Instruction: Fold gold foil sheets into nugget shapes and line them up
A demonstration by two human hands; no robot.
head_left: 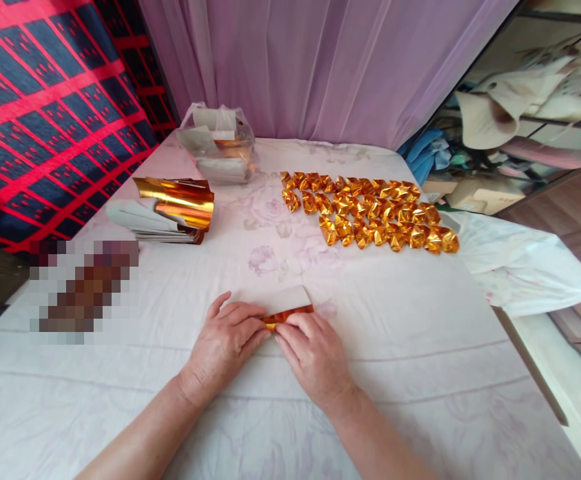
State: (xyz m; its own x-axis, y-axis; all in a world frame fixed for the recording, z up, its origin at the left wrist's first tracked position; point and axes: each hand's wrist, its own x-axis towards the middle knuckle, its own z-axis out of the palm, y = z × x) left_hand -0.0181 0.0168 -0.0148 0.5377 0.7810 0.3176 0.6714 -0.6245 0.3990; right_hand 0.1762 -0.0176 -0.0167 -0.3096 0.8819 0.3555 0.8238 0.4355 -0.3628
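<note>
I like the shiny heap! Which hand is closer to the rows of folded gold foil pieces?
Right hand: the folded gold foil pieces lie beyond it. Left hand sits farther left.

No text, label, brand, number or sign can be read anywhere in view. The gold foil sheet [288, 313], the stack of foil papers [170, 210], the folded gold pieces [370, 213] and the plastic bag [218, 143] all show bare surfaces without lettering, and the cloth on the table [370, 347] carries only a faint flower pattern. One patch at the left of the table is blurred out, so whatever lies there cannot be read.
</note>
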